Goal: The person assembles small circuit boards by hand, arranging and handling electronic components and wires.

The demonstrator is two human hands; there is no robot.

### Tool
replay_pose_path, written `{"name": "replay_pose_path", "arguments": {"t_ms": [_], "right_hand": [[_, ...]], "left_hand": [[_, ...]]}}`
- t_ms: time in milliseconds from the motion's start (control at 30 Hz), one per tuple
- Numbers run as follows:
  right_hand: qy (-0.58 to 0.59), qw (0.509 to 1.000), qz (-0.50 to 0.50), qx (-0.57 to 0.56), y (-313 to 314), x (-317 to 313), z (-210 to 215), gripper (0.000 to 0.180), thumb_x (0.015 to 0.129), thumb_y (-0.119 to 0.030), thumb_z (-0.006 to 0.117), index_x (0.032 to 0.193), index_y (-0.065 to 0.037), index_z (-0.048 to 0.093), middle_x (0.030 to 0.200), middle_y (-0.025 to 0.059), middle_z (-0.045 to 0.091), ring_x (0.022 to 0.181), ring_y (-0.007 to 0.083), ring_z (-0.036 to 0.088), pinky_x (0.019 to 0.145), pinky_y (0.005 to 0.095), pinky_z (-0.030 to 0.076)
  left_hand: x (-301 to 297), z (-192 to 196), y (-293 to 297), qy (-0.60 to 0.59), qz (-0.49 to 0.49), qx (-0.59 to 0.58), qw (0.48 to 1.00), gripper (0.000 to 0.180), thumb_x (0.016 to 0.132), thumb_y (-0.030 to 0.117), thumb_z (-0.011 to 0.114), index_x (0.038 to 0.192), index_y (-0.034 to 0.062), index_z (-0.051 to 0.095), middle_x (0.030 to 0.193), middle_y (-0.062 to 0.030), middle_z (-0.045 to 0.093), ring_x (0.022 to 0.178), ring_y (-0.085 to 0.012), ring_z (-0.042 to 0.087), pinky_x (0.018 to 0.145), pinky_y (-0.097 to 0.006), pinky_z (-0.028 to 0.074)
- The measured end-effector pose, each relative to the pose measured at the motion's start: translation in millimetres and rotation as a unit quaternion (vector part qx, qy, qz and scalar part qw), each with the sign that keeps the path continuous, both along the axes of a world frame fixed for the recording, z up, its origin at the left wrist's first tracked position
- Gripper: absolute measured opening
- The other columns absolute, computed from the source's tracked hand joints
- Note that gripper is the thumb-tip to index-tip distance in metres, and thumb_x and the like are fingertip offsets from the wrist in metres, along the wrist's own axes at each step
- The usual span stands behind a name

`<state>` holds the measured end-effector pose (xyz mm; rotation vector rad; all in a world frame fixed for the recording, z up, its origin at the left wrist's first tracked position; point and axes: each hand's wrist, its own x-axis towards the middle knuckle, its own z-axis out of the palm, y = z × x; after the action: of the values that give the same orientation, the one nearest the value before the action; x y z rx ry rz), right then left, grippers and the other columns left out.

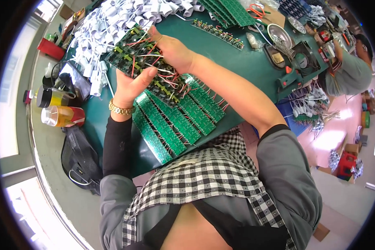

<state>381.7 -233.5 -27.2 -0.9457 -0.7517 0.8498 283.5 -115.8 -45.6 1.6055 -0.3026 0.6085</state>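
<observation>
Between my hands is a bundle of populated circuit boards (162,88), dark with yellow-green parts and red and white wires, tilted over the bench. My left hand (129,86) grips its near left side with the thumb on top; the fingers underneath are hidden. At the far right side, my right hand (174,52) is closed on the same bundle. Below it, several green circuit board strips (181,121) lie side by side, solder side up, wires sticking out at their edges. A large heap of white cylindrical sockets with leads (100,37) lies just beyond the bundle.
A component-filled board strip (218,34) lies on the green bench (246,62), near stacked green boards (231,12). A soldering stand (306,58), a metal dish (280,35) and red-handled pliers (256,10) are at right. Jars (62,116) and a black bag (81,156) sit left. Another person (350,73) works far right.
</observation>
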Motion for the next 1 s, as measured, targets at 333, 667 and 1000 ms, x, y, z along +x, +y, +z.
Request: {"name": "replay_pose_path", "arguments": {"t_ms": [333,667,1000], "right_hand": [[-0.080,0.990,-0.116,0.026,13,5,-24,0.059,0.096,-0.049,0.031,0.085,-0.001,0.064,0.074,0.0024,0.061,0.067,0.0092,0.051,0.065,0.0274,0.042],[-0.084,0.947,-0.309,-0.005,22,-30,-1,0.067,0.096,-0.050,0.023,0.085,0.002,0.064,0.074,0.0054,0.063,0.068,0.0116,0.056,0.064,0.0282,0.045],[0.023,0.976,-0.217,-0.017,23,-33,15,0.067,0.093,-0.057,0.024,0.085,-0.003,0.063,0.080,0.0024,0.063,0.069,0.0109,0.059,0.066,0.0249,0.048]], "left_hand": [[2,-1,12,0.053,-0.019,-0.015,0.998,0.064,0.073,0.036,0.075,0.118,-0.0021,0.050,0.111,-0.0071,0.059,0.098,-0.0145,0.055,0.086,-0.030,0.045],[10,28,-5,-0.065,0.129,0.081,0.986,0.022,0.081,0.022,0.064,0.091,0.0019,0.064,0.061,-0.0100,0.059,0.052,-0.0167,0.054,0.055,-0.030,0.045],[-1,38,10,-0.011,0.141,0.265,0.954,0.027,0.075,0.025,0.064,0.063,0.0027,0.056,0.051,-0.0148,0.050,0.046,-0.0354,0.049,0.044,-0.039,0.038]]}}
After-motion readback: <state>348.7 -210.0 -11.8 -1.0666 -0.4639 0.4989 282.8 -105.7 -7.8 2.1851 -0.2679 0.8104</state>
